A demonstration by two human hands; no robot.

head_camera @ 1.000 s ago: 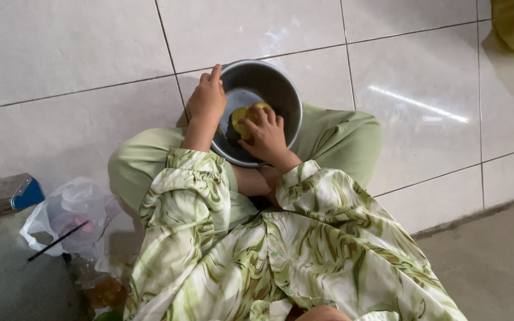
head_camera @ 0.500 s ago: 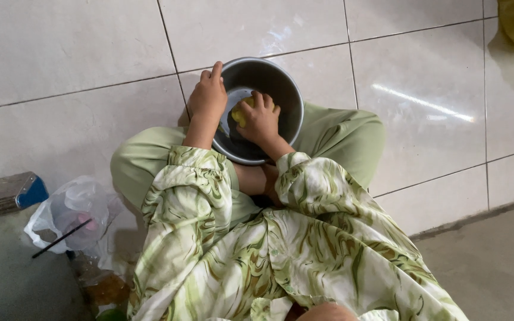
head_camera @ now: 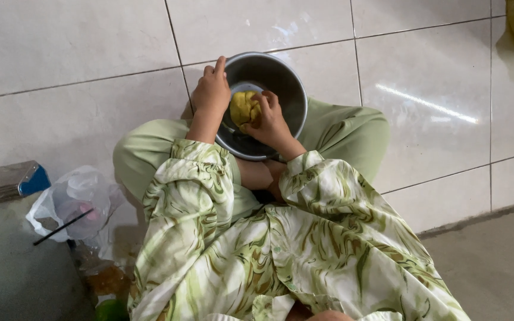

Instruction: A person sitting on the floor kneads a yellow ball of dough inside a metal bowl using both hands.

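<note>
A round metal bowl (head_camera: 290,89) rests on my crossed legs in light green trousers, over a white tiled floor. My left hand (head_camera: 211,90) grips the bowl's left rim, one finger pointing up along it. Inside the bowl, my right hand (head_camera: 270,119) presses and holds a lump of yellow dough (head_camera: 242,107). Both arms wear sleeves with a green and white leaf pattern.
A crumpled clear plastic bag (head_camera: 72,202) with a dark stick across it lies at my left. Behind it is a wooden block with a blue end (head_camera: 7,181). A bottle of amber liquid (head_camera: 105,279) stands below the bag. Grey concrete floor runs along the bottom right.
My right hand has turned the yellow dough inside the bowl, so more of it shows between the hands. My left hand has stayed on the rim.
</note>
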